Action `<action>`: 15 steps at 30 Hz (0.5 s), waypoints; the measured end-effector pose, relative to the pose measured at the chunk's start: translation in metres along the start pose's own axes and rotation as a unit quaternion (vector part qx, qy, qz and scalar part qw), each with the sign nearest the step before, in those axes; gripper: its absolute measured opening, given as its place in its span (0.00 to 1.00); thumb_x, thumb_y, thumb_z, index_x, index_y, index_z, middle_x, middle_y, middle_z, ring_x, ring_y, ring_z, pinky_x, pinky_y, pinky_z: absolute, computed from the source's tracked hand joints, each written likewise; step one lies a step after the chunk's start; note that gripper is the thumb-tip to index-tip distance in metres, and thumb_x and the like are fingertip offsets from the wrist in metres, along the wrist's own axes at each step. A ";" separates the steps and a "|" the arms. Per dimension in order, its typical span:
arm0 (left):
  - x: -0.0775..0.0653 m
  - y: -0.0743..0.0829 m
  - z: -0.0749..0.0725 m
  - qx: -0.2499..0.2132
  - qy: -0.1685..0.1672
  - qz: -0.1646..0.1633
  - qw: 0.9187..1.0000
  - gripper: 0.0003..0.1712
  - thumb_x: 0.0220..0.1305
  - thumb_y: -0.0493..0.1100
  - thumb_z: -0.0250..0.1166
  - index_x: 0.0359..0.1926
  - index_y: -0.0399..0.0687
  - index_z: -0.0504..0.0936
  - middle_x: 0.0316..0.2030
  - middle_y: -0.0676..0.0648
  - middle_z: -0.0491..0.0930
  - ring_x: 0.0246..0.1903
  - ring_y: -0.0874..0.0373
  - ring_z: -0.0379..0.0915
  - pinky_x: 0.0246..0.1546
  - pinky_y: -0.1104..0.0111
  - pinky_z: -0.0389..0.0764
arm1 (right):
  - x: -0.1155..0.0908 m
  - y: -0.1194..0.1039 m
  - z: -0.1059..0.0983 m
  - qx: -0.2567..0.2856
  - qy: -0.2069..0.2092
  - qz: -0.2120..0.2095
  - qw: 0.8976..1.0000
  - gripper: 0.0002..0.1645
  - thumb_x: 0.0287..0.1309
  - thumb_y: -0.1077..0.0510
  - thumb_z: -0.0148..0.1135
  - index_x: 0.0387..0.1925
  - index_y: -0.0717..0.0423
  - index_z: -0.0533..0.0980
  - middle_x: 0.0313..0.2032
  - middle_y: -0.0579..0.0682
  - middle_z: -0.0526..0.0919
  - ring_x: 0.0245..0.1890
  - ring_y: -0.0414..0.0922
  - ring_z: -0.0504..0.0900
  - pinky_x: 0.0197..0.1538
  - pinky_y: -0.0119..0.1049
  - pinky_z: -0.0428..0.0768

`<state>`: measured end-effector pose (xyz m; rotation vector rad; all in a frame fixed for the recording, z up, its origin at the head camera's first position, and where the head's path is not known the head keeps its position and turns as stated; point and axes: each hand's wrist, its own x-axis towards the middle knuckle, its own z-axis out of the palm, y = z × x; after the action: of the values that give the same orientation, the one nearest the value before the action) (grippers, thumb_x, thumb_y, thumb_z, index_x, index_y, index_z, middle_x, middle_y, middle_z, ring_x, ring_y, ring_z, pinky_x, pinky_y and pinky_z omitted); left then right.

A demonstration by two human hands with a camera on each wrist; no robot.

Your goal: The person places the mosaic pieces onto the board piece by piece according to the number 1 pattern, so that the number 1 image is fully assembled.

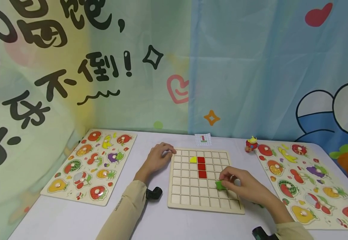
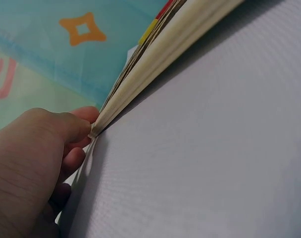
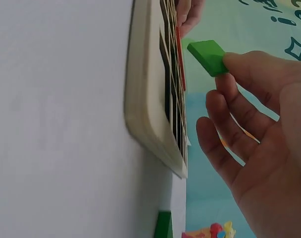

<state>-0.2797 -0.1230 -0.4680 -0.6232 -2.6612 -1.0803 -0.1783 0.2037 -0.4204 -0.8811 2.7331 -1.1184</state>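
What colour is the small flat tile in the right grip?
The tile is plain green; right wrist view shows it best.

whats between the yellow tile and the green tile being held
In the head view, the column of red tiles comes between the yellow tile and the green tile, then bare cells of the grid board.

Pale wooden board [image 1: 185, 200], ruled in a square grid, bearing three red tiles [image 1: 201, 167] and one yellow tile [image 1: 193, 159]; green tile [image 3: 207, 55], plain. White worktop [image 1: 63, 220]; at its left and right edges, cream puzzles [image 1: 89, 166] patterned with multicoloured fruit.
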 end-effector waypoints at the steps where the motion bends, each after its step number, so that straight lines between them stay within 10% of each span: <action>1: 0.000 0.000 0.000 0.000 0.000 0.000 1.000 0.07 0.63 0.39 0.59 0.37 0.54 0.83 0.49 0.51 0.80 0.51 0.52 0.72 0.50 0.55 0.66 | 0.001 0.000 0.001 0.000 0.000 0.004 1.000 0.04 0.62 0.51 0.59 0.37 0.43 0.74 0.34 0.38 0.78 0.34 0.33 0.75 0.40 0.29 0.75; 15: -0.001 -0.001 0.000 0.000 -0.004 -0.001 1.000 0.08 0.64 0.39 0.58 0.37 0.55 0.83 0.49 0.51 0.80 0.51 0.52 0.72 0.49 0.57 0.65 | 0.024 -0.009 0.015 0.007 -0.008 0.031 0.999 0.06 0.62 0.50 0.59 0.37 0.47 0.75 0.31 0.40 0.79 0.33 0.34 0.75 0.39 0.29 0.76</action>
<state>-0.2795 -0.1232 -0.4688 -0.6271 -2.6688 -1.0793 -0.1901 0.1765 -0.4221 -0.7936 2.7161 -1.1114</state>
